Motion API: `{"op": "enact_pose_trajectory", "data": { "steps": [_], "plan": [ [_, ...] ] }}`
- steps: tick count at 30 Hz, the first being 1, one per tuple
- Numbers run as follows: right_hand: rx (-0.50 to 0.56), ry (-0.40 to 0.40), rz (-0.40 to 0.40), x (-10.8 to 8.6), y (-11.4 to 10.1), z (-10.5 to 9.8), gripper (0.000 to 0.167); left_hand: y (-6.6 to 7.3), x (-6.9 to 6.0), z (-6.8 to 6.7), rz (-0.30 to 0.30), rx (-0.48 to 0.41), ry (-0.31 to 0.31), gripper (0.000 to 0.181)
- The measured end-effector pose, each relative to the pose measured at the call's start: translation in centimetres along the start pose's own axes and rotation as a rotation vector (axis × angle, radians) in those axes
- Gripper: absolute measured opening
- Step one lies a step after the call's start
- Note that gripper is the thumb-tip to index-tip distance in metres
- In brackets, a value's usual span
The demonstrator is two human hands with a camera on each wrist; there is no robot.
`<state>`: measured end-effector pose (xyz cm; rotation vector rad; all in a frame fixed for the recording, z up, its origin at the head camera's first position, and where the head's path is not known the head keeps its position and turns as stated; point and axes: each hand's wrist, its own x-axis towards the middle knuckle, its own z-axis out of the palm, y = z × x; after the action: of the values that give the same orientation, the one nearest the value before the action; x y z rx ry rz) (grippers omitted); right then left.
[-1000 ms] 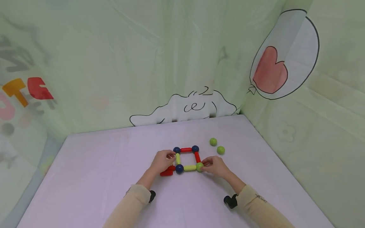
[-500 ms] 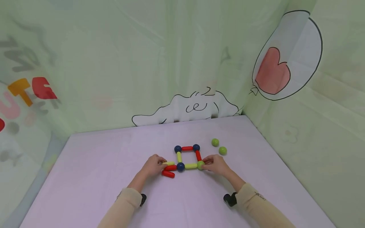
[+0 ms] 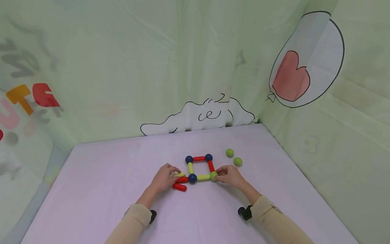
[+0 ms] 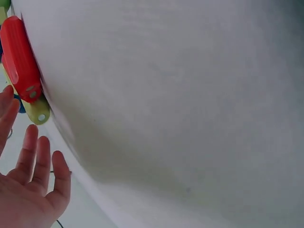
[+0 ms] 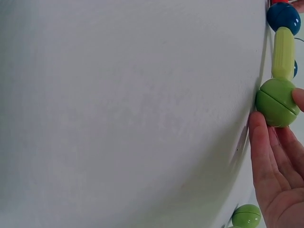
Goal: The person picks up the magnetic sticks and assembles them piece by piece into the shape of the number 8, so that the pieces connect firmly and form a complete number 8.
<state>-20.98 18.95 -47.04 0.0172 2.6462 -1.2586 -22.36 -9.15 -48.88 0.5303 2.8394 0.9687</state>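
A square of rods and balls lies on the table, with blue balls at three corners [image 3: 189,159] and a green ball [image 3: 214,176] at the near right. My right hand [image 3: 232,177] pinches that green ball [image 5: 276,102] between thumb and fingers. To the square's left, my left hand [image 3: 163,177] is over the left ends of a loose yellow rod [image 3: 179,175] and a red rod [image 3: 182,180] beside the near-left blue ball [image 3: 192,178]. In the left wrist view its fingers are spread and loosely bent near the red rod [image 4: 21,59]; contact is unclear.
Another red rod [image 3: 179,187] lies just nearer me. Two loose green balls [image 3: 230,153] sit beyond the right hand on the pale table [image 3: 100,189]. Printed fabric [image 3: 122,67] stands behind the table and along its sides.
From the square's left yellow rod, my left hand has moved left and toward me to the loose rods, uncovering the yellow one. My right hand has stayed at the green ball.
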Motion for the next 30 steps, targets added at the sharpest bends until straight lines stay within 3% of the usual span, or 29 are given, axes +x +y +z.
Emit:
{"op": "enact_pose_trajectory", "data": {
  "steps": [6,12,19,30],
  "plan": [
    [0.003,0.005,-0.009,0.0,-0.1,-0.1,0.028,0.9,0.1,0.4,0.059,0.088,-0.022,0.013],
    [0.004,0.003,0.008,0.2,0.2,0.1,0.028,1.4,0.6,1.0,0.039,0.184,-0.078,0.023],
    [0.014,0.007,0.005,0.0,0.0,0.1,0.029,2.6,1.1,0.6,0.059,0.301,-0.055,0.019],
    [0.007,0.029,0.024,0.1,0.1,0.2,0.029,4.1,1.1,0.1,0.091,0.330,-0.084,0.016]
  ]
}}
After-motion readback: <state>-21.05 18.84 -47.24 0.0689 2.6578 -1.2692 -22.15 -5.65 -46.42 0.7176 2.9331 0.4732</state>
